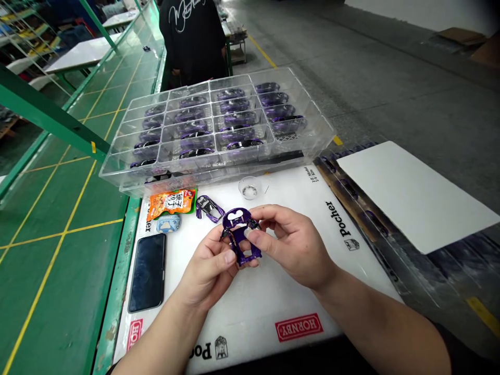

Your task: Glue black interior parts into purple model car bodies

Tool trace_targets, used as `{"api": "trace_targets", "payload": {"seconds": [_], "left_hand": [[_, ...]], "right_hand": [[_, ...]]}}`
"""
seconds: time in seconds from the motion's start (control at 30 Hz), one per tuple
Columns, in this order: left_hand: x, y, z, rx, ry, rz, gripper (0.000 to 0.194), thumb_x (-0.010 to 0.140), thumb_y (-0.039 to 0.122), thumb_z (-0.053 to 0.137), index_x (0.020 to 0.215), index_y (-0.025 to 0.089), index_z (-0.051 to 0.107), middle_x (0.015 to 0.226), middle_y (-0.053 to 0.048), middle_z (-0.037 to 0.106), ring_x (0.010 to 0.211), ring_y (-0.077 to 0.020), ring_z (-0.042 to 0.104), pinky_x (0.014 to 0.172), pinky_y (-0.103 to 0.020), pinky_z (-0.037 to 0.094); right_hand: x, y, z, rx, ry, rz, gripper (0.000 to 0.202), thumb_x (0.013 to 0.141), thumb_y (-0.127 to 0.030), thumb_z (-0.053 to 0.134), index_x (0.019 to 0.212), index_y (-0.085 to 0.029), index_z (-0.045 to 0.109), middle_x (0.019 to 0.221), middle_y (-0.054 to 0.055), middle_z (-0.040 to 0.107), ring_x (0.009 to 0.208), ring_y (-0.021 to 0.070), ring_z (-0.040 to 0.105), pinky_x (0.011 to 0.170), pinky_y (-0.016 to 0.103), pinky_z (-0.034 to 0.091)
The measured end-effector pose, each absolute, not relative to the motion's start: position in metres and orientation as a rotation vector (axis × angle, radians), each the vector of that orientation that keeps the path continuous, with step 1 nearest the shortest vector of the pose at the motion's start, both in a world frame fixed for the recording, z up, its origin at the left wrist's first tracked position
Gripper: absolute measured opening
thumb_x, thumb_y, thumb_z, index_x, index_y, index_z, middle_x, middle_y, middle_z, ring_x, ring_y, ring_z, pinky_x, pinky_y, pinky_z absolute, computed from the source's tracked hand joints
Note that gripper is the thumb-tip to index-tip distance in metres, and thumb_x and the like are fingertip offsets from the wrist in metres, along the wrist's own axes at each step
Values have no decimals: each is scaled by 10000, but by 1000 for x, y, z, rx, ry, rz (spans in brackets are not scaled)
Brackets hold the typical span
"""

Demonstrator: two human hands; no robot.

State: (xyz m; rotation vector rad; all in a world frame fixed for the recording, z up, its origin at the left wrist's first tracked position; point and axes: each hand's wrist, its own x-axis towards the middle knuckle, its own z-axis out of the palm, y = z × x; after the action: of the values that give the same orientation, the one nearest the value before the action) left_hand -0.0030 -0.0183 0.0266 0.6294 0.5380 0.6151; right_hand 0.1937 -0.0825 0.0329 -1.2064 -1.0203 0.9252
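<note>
Purple toy car part (241,237) mid-frame, between left hand (211,268), thumb and fingers closed on its lower left edge, and right hand (295,242), pinching its right side, white table (250,307) beneath

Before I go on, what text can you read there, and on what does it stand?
"Pocher": white work mat, right side.
"HORNBY": red label, mat's near edge.
"HO": left red label, rest hidden.
"Poc": mat's near edge, rest hidden.
"1:8 Model", "1:4 Kits": mat's far right corner, small, endings unsure.
Too blurred to quote: Chinese characters on orange snack packet; script on black top, beginning "M"; lettering beneath clear compartment tray.
</note>
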Motion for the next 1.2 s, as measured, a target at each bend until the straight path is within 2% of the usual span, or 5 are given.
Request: {"api": "trace_targets", "payload": {"seconds": [0.27, 0.6, 0.97, 1.1, 1.2], "left_hand": [[-2, -20, 24, 655, 533, 672, 448, 851, 233, 1086, 1236, 259, 859, 1149, -30, 890, 1022, -174, 844, 912, -295, 743], [0, -26, 24, 831, 590, 766, 408, 872, 270, 1069, 1223, 265, 859, 1224, -72, 864, 1143, -297, 842, 1088, -529, 714], [0, -35, 23, 1069, 738, 976, 379, 861, 171, 1065, 1179, 311, 913, 1340, -49, 796, 1317, -249, 749, 1119, -334, 651], [2, -33, 23, 944, 695, 893, 376, 892, 198, 1054, 1219, 292, 895, 1284, -53, 853, 1201, -230, 809, 1103, -357, 676], [2, -28, 25, 762, 627, 749, 391, 902, 259, 1053, 1246, 254, 867, 1183, -63, 880, 1039, -228, 851, 943, -353, 728]], "right_hand": [[192, -82, 34, -1175, -1045, 846, 190, 1024, -316, 911, 1209, -278, 897, 1206, 50, 887, 1021, 221, 802, 893, 370, 689], [192, -82, 37, -1123, -1024, 881, 167, 1043, -281, 913, 1209, -298, 924, 1192, 34, 898, 978, 213, 820, 862, 365, 725], [189, -83, 43, -1226, -1130, 692, 176, 1097, -227, 847, 1223, -312, 934, 1283, 38, 912, 1183, 264, 865, 947, 412, 726], [189, -85, 41, -1261, -1100, 701, 142, 1086, -254, 863, 1210, -300, 916, 1268, 42, 902, 1133, 248, 847, 942, 396, 705], [194, -84, 39, -1272, -1032, 850, 189, 1081, -383, 886, 1246, -291, 894, 1262, 54, 888, 1069, 248, 835, 919, 395, 706]]}}
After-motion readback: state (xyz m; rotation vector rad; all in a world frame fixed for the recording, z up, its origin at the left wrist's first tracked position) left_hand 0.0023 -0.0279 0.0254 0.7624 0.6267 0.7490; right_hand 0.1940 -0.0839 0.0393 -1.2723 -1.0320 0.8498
